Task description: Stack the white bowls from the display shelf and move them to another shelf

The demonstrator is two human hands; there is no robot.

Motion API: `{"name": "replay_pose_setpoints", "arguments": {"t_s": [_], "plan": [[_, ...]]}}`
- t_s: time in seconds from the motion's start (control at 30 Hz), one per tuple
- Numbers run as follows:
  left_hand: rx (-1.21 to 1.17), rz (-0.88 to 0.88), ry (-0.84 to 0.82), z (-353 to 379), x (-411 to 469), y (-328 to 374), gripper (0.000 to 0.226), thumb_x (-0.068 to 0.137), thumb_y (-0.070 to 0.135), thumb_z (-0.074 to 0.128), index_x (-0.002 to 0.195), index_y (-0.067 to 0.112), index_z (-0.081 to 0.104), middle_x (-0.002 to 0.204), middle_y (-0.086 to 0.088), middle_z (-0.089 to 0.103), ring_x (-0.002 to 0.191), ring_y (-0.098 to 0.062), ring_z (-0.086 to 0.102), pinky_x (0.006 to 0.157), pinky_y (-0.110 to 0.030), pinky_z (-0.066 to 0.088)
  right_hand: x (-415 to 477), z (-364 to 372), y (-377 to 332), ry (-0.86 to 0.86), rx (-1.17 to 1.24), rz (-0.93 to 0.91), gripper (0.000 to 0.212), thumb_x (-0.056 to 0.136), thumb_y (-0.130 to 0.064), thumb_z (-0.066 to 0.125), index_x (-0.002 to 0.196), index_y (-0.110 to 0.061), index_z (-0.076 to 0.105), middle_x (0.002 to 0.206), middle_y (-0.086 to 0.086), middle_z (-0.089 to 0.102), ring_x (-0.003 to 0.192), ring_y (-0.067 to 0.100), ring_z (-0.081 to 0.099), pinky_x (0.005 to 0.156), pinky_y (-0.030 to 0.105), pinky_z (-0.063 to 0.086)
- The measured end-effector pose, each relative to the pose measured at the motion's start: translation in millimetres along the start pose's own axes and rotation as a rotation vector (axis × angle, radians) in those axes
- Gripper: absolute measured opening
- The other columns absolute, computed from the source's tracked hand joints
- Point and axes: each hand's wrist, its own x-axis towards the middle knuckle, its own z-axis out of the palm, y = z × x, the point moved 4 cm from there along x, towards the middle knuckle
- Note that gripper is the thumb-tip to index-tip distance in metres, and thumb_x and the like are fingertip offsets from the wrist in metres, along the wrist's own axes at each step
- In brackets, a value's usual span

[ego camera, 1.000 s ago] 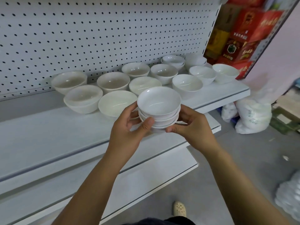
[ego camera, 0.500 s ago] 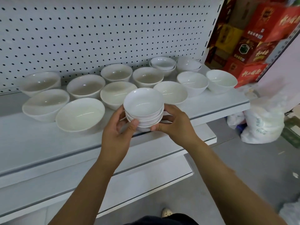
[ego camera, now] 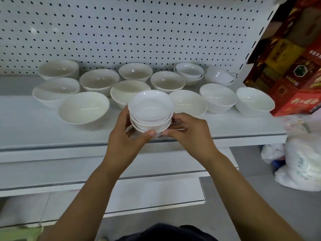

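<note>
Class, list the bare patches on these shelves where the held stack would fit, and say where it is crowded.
Bare: the front-left corner of the display shelf, left of the large front bowl; its front strip between the right hand and the rightmost bowl; the lower shelf. Crowded: the bowl rows along the pegboard.

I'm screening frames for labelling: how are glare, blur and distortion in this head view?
Head view: thin glare streaks inside the front-left bowl; the stack of bowls, left hand and right hand are fairly sharp; the plastic bags at right smear; wide-angle lens bends the pegboard rows.
</note>
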Motion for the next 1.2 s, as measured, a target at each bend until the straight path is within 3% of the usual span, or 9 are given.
{"name": "replay_pose_setpoints", "arguments": {"t_s": [0.2,0.3,0.4,0.53,0.67,0.77,0.87,1.0,1.2], "plan": [[0.009,-0.020,0.015,-6,7,-5,0.090,0.072,0.033,0.093,0.150,0.031,0.047,0.141,0.016,0.061,0.132,-0.009,0.058,0.112,-0.042,0.049,29,-55,-13,0.028,0.039,-0.039,0.017,0.082,-0.013,0.084,0.098,-0.013,0.077,0.085,0.010,0.077,0.078,0.021,0.076,0.076,0.028,0.062],[0.001,-0.050,-0.002,-8,10,-4,0.090,0.072,0.034,0.093,0.149,0.036,0.046,0.142,0.016,0.062,0.133,-0.010,0.058,0.112,-0.045,0.049,65,-78,-17,0.123,-0.103,-0.123,0.009,0.089,-0.019,0.079,0.098,-0.015,0.078,0.088,0.001,0.077,0.080,0.014,0.072,0.081,0.026,0.059],[0.021,-0.066,-0.016,-9,9,-4,0.088,0.074,0.033,0.087,0.151,0.038,0.043,0.143,0.022,0.059,0.134,-0.005,0.056,0.113,-0.042,0.048,113,-88,-12,0.132,-0.305,-0.131,0.020,0.094,-0.021,0.073,0.111,-0.010,0.077,0.109,0.001,0.075,0.095,0.011,0.067,0.090,0.017,0.049],[0.016,-0.060,-0.051,-11,10,-4,0.083,0.081,0.023,0.084,0.152,0.038,0.043,0.145,0.018,0.059,0.136,-0.007,0.055,0.115,-0.044,0.045,169,-91,8,0.042,-0.550,-0.052,0.024,0.101,-0.027,0.064,0.117,-0.012,0.074,0.125,0.005,0.071,0.116,0.022,0.062,0.091,0.019,0.038],[-0.001,-0.053,-0.090,-12,13,-1,0.081,0.089,0.009,0.080,0.155,0.034,0.041,0.148,0.013,0.059,0.139,-0.011,0.053,0.116,-0.043,0.044,201,-90,31,-0.074,-0.760,0.064,0.037,0.106,-0.038,0.050,0.116,-0.010,0.071,0.120,0.016,0.070,0.107,0.033,0.062,0.082,0.032,0.041],[-0.007,-0.049,-0.099,-12,13,0,0.079,0.089,0.010,0.077,0.155,0.033,0.041,0.147,0.014,0.059,0.139,-0.010,0.054,0.114,-0.034,0.046,208,-90,37,-0.091,-0.742,0.072,0.033,0.104,-0.038,0.055,0.112,-0.013,0.074,0.116,0.015,0.071,0.100,0.030,0.061,0.079,0.030,0.036],[-0.002,-0.048,-0.097,-11,14,0,0.077,0.088,0.012,0.077,0.153,0.033,0.042,0.146,0.014,0.060,0.138,-0.009,0.054,0.112,-0.028,0.047,212,-90,36,-0.058,-0.687,0.046,0.025,0.095,-0.035,0.070,0.108,-0.014,0.079,0.112,0.011,0.075,0.105,0.029,0.067,0.088,0.032,0.047],[0.001,-0.062,-0.087,-12,16,-1,0.077,0.087,0.015,0.078,0.152,0.034,0.043,0.145,0.015,0.061,0.137,-0.010,0.055,0.112,-0.032,0.048,216,-93,35,0.017,-0.641,0.031,0.022,0.085,-0.028,0.083,0.097,-0.009,0.082,0.100,0.011,0.078,0.098,0.028,0.070,0.092,0.033,0.051],[-0.001,-0.089,-0.093,-14,17,-4,0.078,0.087,0.014,0.079,0.153,0.033,0.043,0.146,0.014,0.060,0.138,-0.012,0.055,0.114,-0.037,0.048,216,-97,32,0.135,-0.488,0.029,0.013,0.089,-0.015,0.077,0.095,-0.003,0.080,0.094,0.013,0.076,0.093,0.028,0.068,0.071,0.020,0.039]]}}
